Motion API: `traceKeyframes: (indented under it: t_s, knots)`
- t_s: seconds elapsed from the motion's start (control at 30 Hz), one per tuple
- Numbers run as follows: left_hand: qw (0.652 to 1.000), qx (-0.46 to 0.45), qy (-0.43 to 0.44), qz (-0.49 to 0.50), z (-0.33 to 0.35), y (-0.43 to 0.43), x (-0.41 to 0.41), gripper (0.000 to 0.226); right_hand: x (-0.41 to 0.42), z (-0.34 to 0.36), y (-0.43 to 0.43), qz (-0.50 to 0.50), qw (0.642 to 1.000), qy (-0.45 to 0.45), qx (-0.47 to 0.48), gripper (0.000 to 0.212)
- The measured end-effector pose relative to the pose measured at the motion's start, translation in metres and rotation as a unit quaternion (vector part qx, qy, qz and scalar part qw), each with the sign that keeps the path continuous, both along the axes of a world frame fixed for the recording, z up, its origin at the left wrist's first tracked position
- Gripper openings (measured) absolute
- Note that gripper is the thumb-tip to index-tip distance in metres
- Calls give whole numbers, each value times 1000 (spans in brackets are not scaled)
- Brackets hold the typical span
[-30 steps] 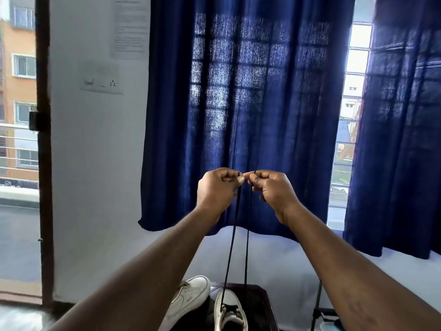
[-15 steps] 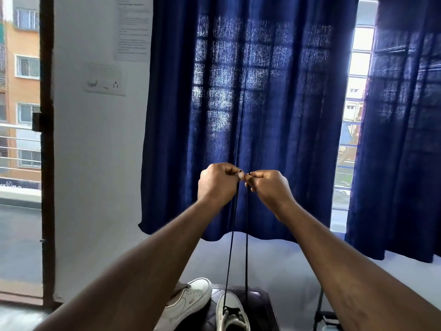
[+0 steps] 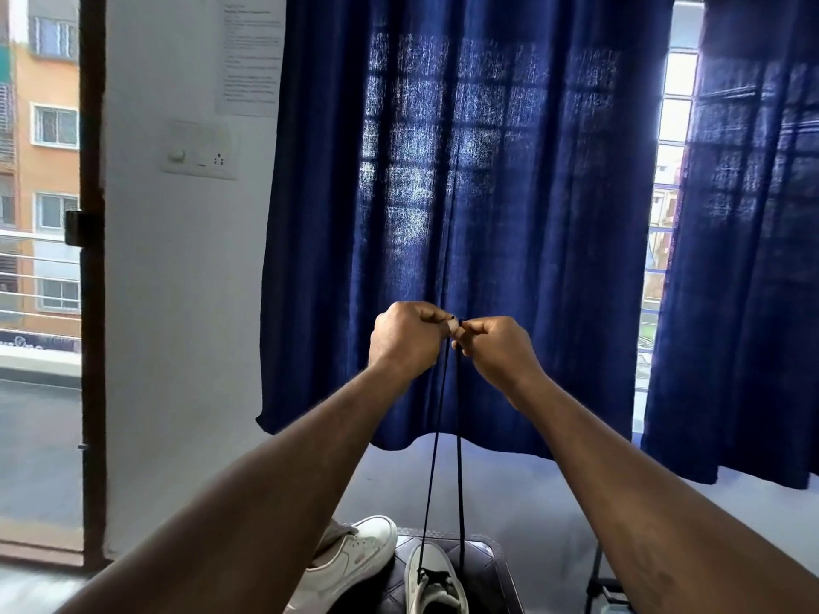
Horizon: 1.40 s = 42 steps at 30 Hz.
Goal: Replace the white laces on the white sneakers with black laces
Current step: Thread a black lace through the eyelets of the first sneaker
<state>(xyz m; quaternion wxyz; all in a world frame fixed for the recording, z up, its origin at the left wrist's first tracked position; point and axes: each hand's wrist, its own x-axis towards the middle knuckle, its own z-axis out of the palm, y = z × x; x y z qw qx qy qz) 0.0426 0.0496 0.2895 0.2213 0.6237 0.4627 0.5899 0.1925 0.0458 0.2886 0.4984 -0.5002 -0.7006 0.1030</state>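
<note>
Both my hands are raised in front of the blue curtain, knuckles almost touching. My left hand (image 3: 405, 336) pinches one end of the black lace (image 3: 432, 458); my right hand (image 3: 494, 347) pinches the other end. The two strands run taut and nearly parallel down to a white sneaker (image 3: 432, 578) at the bottom edge, where the lace is threaded through its lower eyelets. A second white sneaker (image 3: 350, 556) lies tilted to its left, partly hidden by my left forearm. Both shoes rest on a dark stool (image 3: 487, 565).
A blue curtain (image 3: 465, 192) hangs over the window behind my hands. A white wall with a switch plate (image 3: 199, 152) and a paper notice is at left, beside an open balcony door. A black stand leg (image 3: 594, 582) is at the lower right.
My hands have drawn closer together at about the same height, keeping the lace ends level and taut. The camera has tilted slightly.
</note>
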Motion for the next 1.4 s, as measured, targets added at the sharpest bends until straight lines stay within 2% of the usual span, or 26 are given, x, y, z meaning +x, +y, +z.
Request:
traceKeyframes:
  t_s: [0.23,0.4,0.47,0.5,0.6,0.7,0.83,0.93,0.97,1.03,1.1,1.13,1.23,1.33,1.4]
  knots:
    - [1000,-14,16,-21,5,-6,0,11,8,-5,7,-59,990,-110,66,43]
    - [994,36,84,53,6,-8,8,12,10,-10,12,-87,976,-180,82,34]
    - [991,53,96,73,2,-9,10,10,9,-12,10,-84,977,-181,70,40]
    - [992,55,92,74,0,-8,11,9,8,-13,7,-60,985,-153,52,42]
    - [1000,19,10,11,-5,-2,10,11,5,-24,-7,35,998,-40,-28,36]
    - [997,-20,-55,-54,-11,2,9,16,-1,-51,-11,23,996,-54,-59,28]
    - [982,-61,-122,-131,-15,-4,8,17,-6,-91,-12,33,989,-11,-144,17]
    - [974,-68,-187,-113,-22,-8,0,19,-2,-125,-13,22,977,-70,-201,15]
    - [980,-59,-170,-86,-28,-6,-4,19,2,-133,-14,12,975,-71,-212,14]
    - [999,-22,-33,-17,-49,-2,-14,22,11,-140,-15,16,974,-5,-225,13]
    - [991,-32,132,-11,-76,1,-20,26,20,-139,-18,23,973,56,-223,13]
    - [981,-62,179,-33,-91,3,-22,28,24,-137,-19,22,972,78,-220,14]
    - [950,-151,253,-100,-145,4,-20,37,27,-135,-22,14,974,87,-207,19]
    - [934,-142,301,-126,-190,1,-7,31,22,-136,-28,34,975,100,-195,22]
    - [929,-139,306,-152,-207,-3,2,39,17,-139,-30,47,976,91,-192,23]
